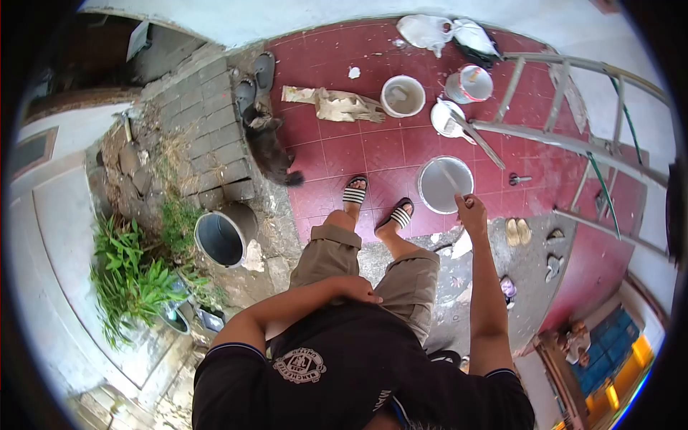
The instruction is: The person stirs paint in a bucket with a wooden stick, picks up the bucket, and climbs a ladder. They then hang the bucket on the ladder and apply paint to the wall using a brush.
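Note:
My right hand (471, 213) is closed around one end of a pale stirring stick (450, 175). The stick slants into a white bucket (421, 197) holding a greyish-white liquid, and its lower end is hard to make out there. Against the front of my shorts lies my left hand (360, 290), its fingers stretched out with nothing visible in them. Just beyond the bucket sits a white lid or dish (446, 118) with a long flat stick (481, 145) across it. Another white bucket (403, 96) and a paint-smeared pail (469, 84) stand farther off.
A metal ladder (573, 138) reaches in from the right. A dark cat (271, 150) is on the left edge of the red tiles (330, 154). Nearby are a dark bucket (226, 236), plants (136, 272), plastic bags (426, 32) and scattered footwear (517, 231).

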### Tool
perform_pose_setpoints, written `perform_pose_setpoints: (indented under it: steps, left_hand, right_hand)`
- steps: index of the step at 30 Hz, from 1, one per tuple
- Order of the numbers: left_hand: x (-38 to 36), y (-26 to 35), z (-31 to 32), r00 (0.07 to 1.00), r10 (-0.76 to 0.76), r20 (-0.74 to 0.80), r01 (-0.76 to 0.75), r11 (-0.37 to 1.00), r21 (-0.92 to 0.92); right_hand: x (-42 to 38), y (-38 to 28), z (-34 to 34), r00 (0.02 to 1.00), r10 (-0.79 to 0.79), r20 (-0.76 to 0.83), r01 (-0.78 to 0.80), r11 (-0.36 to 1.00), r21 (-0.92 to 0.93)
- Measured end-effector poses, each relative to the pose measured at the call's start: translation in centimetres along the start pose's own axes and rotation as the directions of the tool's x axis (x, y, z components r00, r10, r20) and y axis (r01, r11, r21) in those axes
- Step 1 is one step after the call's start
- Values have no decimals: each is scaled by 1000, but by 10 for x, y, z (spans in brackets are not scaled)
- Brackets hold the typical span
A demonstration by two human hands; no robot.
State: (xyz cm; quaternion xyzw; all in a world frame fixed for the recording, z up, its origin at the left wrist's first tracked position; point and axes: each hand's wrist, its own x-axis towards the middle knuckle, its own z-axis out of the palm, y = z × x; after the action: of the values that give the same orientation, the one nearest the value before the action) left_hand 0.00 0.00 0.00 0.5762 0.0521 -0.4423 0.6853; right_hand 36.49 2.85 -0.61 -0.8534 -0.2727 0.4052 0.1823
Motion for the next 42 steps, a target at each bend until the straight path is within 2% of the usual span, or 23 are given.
perform_pose_setpoints:
  steps: [2, 3, 4, 5, 6, 7, 8, 9, 11, 12, 13, 14, 15, 18, 22, 24, 25, 27, 28, 31, 36, 40, 42]
  left_hand:
    - [4, 29, 35, 992, 60, -108, -62, 998, -14]
    - [8, -61, -70, 970, -59, -235, 70, 997, 41]
    - [23, -64, -75, 961, -69, -267, -21, 947, -322]
    - [35, -71, -74, 954, -102, -282, -110, 757, -644]
    - [35, -67, -73, 887, -28, -460, -309, 706, -638]
    - [45, -93, -80, 740, 6, -673, -453, 744, -491]
    - [46, -110, -96, 598, -61, -799, -555, 688, -468]
    - [37, -120, -112, 497, -201, -844, -688, 502, -525]
    - [17, -191, -149, 217, -351, -911, -552, 726, -411]
    - [7, -226, -174, -137, -317, -939, -342, 904, -255]
    - [-20, -248, -200, -347, -235, -908, -130, 971, -201]
    - [-45, -281, -223, -474, -319, -821, -92, 945, -314]
    - [-72, -294, -248, -614, -230, -755, -55, 967, -250]
    - [-138, -362, -310, -831, -155, -534, 98, 904, -415]
    - [-177, -482, -359, -897, 16, -442, 295, 765, -572]
    - [-169, -526, -372, -855, -318, -409, 222, 488, -844]
    - [-166, -532, -376, -865, -292, -408, 223, 504, -834]
    - [-145, -548, -377, -822, -457, -341, 58, 528, -847]
    - [-145, -573, -382, -824, -456, -337, 49, 535, -844]
    - [-146, -610, -396, -890, -319, -326, 84, 589, -804]
    - [-137, -654, -397, -801, -422, -424, 171, 517, -839]
    - [-87, -659, -365, -733, -544, -408, 117, 490, -864]
    - [-59, -660, -348, -886, -247, -393, 274, 404, -873]
  right_hand:
    - [-21, 1, -23, 994, 109, -5, -109, 994, -18]
    - [104, -19, 67, 999, -37, 11, 36, 994, 106]
    - [116, -6, 63, 1000, -21, -4, 21, 998, 57]
    - [123, 9, 64, 1000, 2, -11, -2, 1000, 13]
    - [124, 29, 59, 1000, 17, 6, -17, 999, -44]
    - [135, 37, 66, 999, 20, 27, -19, 999, -49]
    - [146, 44, 72, 1000, 28, 11, -27, 998, -51]
    - [158, 52, 80, 999, 34, -8, -34, 998, -51]
    - [187, 76, 97, 1000, -8, -4, 8, 999, -36]
    - [199, 80, 104, 1000, -18, -15, 17, 1000, -20]
    - [210, 82, 110, 999, -27, -25, 27, 1000, -5]
    - [216, 81, 114, 999, -30, -12, 30, 998, 47]
    - [227, 87, 118, 999, -36, -7, 36, 998, 49]
    - [253, 101, 129, 998, -38, -42, 40, 998, 41]
    - [278, 127, 139, 995, -80, -66, 81, 996, 23]
    - [282, 136, 144, 990, -105, -98, 107, 994, 22]
    - [284, 143, 147, 986, -125, -109, 127, 992, 8]
    - [285, 145, 152, 986, -118, -118, 127, 990, 66]
    - [284, 148, 156, 989, -100, -109, 112, 988, 106]
    - [281, 151, 167, 982, -123, -146, 133, 989, 62]
    - [271, 156, 174, 984, -82, -156, 105, 985, 140]
    - [259, 157, 180, 981, -75, -177, 103, 982, 158]
    - [250, 158, 178, 981, -66, -183, 99, 980, 173]
